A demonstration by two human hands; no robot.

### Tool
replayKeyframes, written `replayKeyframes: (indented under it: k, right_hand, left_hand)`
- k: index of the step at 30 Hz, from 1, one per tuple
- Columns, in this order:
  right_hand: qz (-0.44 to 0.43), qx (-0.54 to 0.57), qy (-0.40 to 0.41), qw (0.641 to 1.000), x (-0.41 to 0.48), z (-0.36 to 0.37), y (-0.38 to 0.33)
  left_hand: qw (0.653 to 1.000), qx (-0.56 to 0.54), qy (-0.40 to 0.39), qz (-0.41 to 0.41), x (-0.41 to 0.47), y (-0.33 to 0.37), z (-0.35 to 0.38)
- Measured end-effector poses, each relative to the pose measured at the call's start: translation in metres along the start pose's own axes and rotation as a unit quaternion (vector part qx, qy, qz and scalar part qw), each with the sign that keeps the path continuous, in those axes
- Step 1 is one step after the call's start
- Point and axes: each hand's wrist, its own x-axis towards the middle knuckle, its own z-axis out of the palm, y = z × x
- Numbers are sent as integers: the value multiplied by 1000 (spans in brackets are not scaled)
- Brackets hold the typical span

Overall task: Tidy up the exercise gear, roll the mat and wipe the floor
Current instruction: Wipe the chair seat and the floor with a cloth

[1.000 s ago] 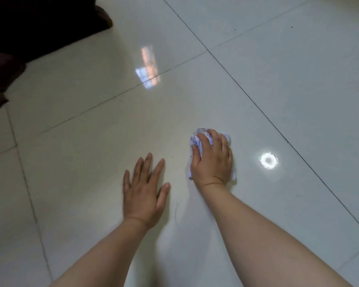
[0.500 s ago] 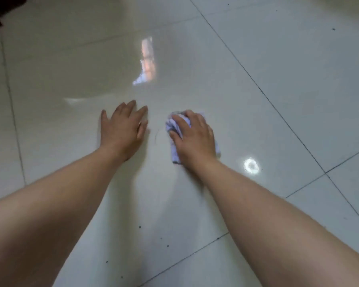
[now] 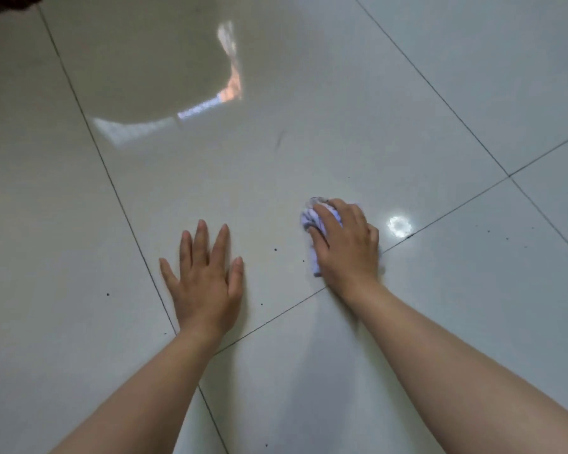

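My right hand (image 3: 345, 245) grips a crumpled white and pale purple cloth (image 3: 312, 221) and presses it onto the glossy white tiled floor (image 3: 309, 109). Most of the cloth is hidden under my palm; its bunched end sticks out past my fingers. My left hand (image 3: 205, 276) lies flat on the floor with fingers straight and spread, a short way left of the cloth, beside a dark grout line. Small dark specks (image 3: 275, 249) dot the tile between and around my hands.
A dark object (image 3: 0, 3) shows at the far top left corner. A faint smear (image 3: 281, 139) marks the tile beyond my hands. Bright light reflections (image 3: 399, 226) shine on the floor to the right of the cloth. Open tiles stretch on all sides.
Both hands have shifted across the floor to a tile crossing. My left hand has spread flat again and the cloth has slid along under my right hand.
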Motion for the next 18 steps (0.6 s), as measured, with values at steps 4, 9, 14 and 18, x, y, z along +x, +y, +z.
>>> replayKeyframes:
  k: [4,9,14,18]
  right_hand:
    - [132,-24,-2,991,0,-2,10]
    - [-80,6,-33,996,-58,-6,1]
    - [70,11,-8,997,-94,-33,55]
    - [154,-12,-9,988,-82,-36,72]
  left_hand:
    - [1000,0,9,9,-1,-3,2]
    - [1000,8,1,8,-3,-1,0]
    - [1000,-13,-2,15,-4,11,-4]
    - [984,-32,-16,174,-26,59,-2]
